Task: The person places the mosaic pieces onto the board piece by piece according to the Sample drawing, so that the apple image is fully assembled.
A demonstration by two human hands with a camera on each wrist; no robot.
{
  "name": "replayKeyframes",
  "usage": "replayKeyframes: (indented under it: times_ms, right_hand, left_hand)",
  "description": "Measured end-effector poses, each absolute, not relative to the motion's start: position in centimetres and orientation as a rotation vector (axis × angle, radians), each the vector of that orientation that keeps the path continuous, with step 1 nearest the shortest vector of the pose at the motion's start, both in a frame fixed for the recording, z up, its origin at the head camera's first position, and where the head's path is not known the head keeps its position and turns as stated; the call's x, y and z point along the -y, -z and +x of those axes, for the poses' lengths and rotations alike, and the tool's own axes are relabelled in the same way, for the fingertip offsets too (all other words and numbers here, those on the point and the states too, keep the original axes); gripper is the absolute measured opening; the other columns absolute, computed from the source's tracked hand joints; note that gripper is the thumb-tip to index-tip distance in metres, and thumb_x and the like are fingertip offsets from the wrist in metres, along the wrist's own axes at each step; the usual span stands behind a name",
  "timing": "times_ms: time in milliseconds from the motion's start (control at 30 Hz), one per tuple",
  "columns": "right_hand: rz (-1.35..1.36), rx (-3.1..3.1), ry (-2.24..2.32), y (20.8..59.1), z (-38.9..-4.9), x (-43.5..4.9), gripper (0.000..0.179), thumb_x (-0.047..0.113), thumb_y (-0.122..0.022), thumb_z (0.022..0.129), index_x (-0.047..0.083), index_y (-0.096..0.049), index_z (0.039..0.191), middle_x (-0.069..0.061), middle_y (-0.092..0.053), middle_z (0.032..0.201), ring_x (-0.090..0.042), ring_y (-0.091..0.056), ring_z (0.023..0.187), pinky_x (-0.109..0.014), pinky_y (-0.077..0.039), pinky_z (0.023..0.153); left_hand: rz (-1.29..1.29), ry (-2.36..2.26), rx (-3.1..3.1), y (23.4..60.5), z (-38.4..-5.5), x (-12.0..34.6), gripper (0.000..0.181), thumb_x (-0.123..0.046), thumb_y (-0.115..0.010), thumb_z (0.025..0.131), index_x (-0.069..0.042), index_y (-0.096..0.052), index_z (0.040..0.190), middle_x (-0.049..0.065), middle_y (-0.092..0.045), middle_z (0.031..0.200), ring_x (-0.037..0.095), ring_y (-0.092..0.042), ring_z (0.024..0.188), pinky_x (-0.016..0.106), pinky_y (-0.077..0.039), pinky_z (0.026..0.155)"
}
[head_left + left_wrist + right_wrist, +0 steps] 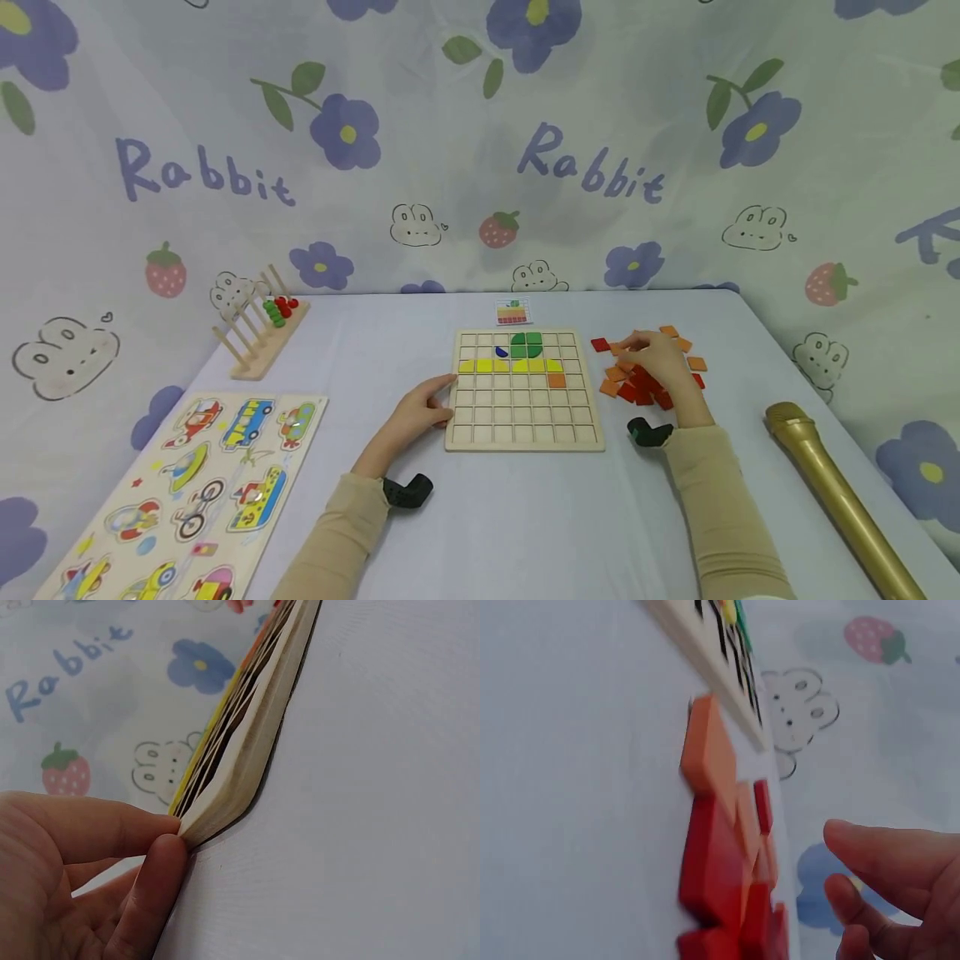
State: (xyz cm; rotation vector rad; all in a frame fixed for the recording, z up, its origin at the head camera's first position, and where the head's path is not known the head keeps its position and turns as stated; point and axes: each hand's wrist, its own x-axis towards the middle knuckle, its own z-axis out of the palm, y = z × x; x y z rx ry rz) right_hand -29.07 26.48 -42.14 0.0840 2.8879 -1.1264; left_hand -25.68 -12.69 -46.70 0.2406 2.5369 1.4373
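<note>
A wooden grid board (481,432) lies flat on the table, bearing green pieces (527,345), a small blue piece (502,352), a row of yellow pieces (483,366) and one orange square tile (557,380). Against the board's left edge rest the index finger and thumb of my left hand (417,408); the left wrist view shows both fingertips (166,855) touching its side. My right hand (660,358) hovers over a loose pile of red tiles (637,387) and orange tiles (697,364). In the right wrist view its thumb and fingers stand apart with nothing between them.
Behind the board lies a small pattern card (513,312). At left are a peg stand (258,354) with green and red beads and a vehicle puzzle board (251,462). A gold microphone (840,492) lies at right. A patterned curtain (450,167) hangs behind the table.
</note>
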Motion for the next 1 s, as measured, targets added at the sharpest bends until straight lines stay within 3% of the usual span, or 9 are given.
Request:
replayKeyframes:
  times_ms: [167, 333, 633, 1000]
  right_hand:
    - [0.123, -2.866, 0.974, 43.0, -29.4, -27.4, 0.041, 0.030, -0.065, 0.085, 0.002, -0.062, 0.114, -0.023, -0.054, 0.119, -0.036, -0.047, 0.105, -0.049, -0.040, 0.086]
    - [0.137, -2.919, 0.829, 43.4, -29.8, -27.6, 0.047, 0.031, -0.068, 0.081, 0.002, -0.059, 0.117, -0.023, -0.055, 0.113, -0.036, -0.051, 0.098, -0.045, -0.042, 0.080]
    - [0.203, -2.967, 0.773, 43.0, -29.3, -27.4, 0.043, 0.031, -0.067, 0.080, -0.001, -0.063, 0.109, -0.023, -0.059, 0.109, -0.037, -0.053, 0.096, -0.045, -0.044, 0.077]
    - [0.133, -2.844, 1.147, 43.7, -29.5, -26.8, 0.035, 0.018, -0.064, 0.085, -0.002, -0.056, 0.113, -0.022, -0.056, 0.112, -0.033, -0.050, 0.099, -0.044, -0.041, 0.087]
  left_hand:
    - [0.219, -1.418, -2.556, 46.6, -25.8, 12.8, 0.060, -0.007, -0.065, 0.080, -0.015, -0.046, 0.137, 0.007, -0.055, 0.071, 0.015, -0.053, 0.062, 0.027, -0.043, 0.059]
    - [0.240, -1.410, -2.556, 46.6, -26.0, 12.7, 0.060, -0.009, -0.065, 0.081, -0.016, -0.046, 0.137, 0.006, -0.055, 0.071, 0.015, -0.053, 0.063, 0.027, -0.043, 0.059]
    - [0.238, -1.419, -2.547, 46.8, -25.8, 12.5, 0.060, -0.008, -0.066, 0.081, -0.014, -0.046, 0.137, 0.006, -0.055, 0.070, 0.014, -0.053, 0.063, 0.026, -0.043, 0.058]
    - [0.244, -1.423, -2.549, 46.7, -25.7, 12.5, 0.059, -0.007, -0.065, 0.081, -0.012, -0.046, 0.137, 0.006, -0.055, 0.069, 0.014, -0.053, 0.062, 0.026, -0.043, 0.058]
